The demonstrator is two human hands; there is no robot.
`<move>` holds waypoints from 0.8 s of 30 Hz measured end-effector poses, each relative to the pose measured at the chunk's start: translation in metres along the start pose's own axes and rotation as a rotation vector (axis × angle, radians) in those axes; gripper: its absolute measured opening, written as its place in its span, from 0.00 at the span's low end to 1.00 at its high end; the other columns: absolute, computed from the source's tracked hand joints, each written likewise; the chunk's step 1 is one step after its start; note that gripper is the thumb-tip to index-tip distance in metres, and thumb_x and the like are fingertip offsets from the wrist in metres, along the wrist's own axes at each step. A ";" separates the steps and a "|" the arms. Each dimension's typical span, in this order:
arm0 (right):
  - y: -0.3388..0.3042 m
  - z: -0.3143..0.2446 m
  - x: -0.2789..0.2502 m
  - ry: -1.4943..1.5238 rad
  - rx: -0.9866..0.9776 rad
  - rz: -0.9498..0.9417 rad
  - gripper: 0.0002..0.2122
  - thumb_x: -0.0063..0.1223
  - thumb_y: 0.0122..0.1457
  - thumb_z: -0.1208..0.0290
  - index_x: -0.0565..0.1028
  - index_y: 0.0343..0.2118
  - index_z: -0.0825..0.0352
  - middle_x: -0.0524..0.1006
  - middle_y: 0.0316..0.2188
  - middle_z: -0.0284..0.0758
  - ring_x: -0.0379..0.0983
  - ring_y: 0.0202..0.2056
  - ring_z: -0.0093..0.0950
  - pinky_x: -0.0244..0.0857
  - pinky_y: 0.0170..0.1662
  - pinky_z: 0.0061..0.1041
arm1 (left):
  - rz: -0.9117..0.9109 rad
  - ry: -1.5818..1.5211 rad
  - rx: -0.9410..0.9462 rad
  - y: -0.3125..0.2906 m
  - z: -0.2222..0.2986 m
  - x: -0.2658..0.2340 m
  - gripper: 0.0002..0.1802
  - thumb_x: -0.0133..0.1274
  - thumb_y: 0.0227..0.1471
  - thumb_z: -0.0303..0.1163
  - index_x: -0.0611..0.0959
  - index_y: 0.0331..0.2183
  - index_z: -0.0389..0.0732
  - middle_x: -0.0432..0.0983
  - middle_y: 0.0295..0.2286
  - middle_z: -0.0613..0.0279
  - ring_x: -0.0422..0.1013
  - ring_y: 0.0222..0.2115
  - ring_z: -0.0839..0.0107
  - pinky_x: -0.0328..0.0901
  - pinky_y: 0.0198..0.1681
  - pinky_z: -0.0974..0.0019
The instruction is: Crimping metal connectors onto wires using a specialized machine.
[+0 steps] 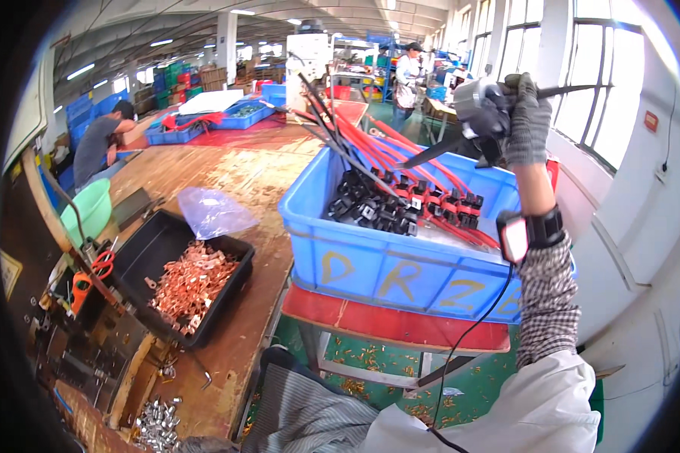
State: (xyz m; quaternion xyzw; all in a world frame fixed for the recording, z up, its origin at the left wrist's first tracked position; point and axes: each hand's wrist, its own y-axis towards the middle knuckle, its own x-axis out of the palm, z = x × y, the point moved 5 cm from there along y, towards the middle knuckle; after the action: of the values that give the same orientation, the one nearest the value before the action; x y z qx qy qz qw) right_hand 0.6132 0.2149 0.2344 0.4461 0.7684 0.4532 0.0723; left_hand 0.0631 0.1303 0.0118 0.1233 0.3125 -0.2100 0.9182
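Raised at the upper right, my right hand (pixel 527 121) in a grey knitted glove has its fingers closed around a black device with a round silver-grey body (pixel 476 107). Long dark blade-like pieces stick out from it to both sides; its exact kind I cannot make out. Below it stands a blue plastic crate (pixel 378 253) holding red cables (pixel 449 226) and black cables with black connectors (pixel 363 208). A dark grey patch at the lower edge looks like part of my gloved left hand (pixel 208 445), its fingers hidden, close to small silver metal pieces (pixel 157 424).
The crate rests on a red-topped stool (pixel 393 325). On the wooden bench (pixel 242 170) are a black tray (pixel 140 249) of copper terminals (pixel 191 287), a clear plastic bag (pixel 213 214) and a green bowl (pixel 91 209). One person (pixel 102 147) bends at the left; another (pixel 408 79) stands farther back.
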 end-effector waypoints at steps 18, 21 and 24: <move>-0.081 0.251 0.007 -1.762 0.089 -1.678 0.15 0.44 0.53 0.60 0.77 0.32 0.67 0.76 0.30 0.43 0.73 0.31 0.39 0.66 0.33 0.35 | -0.060 -0.196 -0.395 0.017 -0.020 0.015 0.21 0.51 0.47 0.43 0.76 0.40 0.37 0.74 0.34 0.53 0.70 0.37 0.62 0.63 0.42 0.63; -0.090 0.274 0.022 -1.013 0.253 -1.349 0.19 0.46 0.54 0.56 0.75 0.35 0.69 0.75 0.22 0.39 0.70 0.25 0.29 0.63 0.32 0.30 | -0.027 -0.169 -0.414 0.012 -0.032 0.012 0.21 0.53 0.46 0.43 0.76 0.40 0.40 0.75 0.34 0.56 0.71 0.37 0.62 0.64 0.40 0.63; -0.148 0.164 0.099 -0.312 0.468 -1.400 0.15 0.51 0.51 0.65 0.71 0.38 0.71 0.74 0.32 0.41 0.71 0.34 0.33 0.65 0.38 0.31 | 0.030 -0.080 -0.447 -0.019 -0.041 0.006 0.20 0.54 0.46 0.43 0.77 0.40 0.43 0.75 0.34 0.58 0.71 0.36 0.63 0.65 0.39 0.63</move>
State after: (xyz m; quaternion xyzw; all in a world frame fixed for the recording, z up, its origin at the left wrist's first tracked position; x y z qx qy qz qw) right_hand 0.5471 0.3649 0.0559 -0.0837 0.9294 0.0577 0.3549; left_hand 0.0377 0.1261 -0.0254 -0.0870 0.3126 -0.1268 0.9374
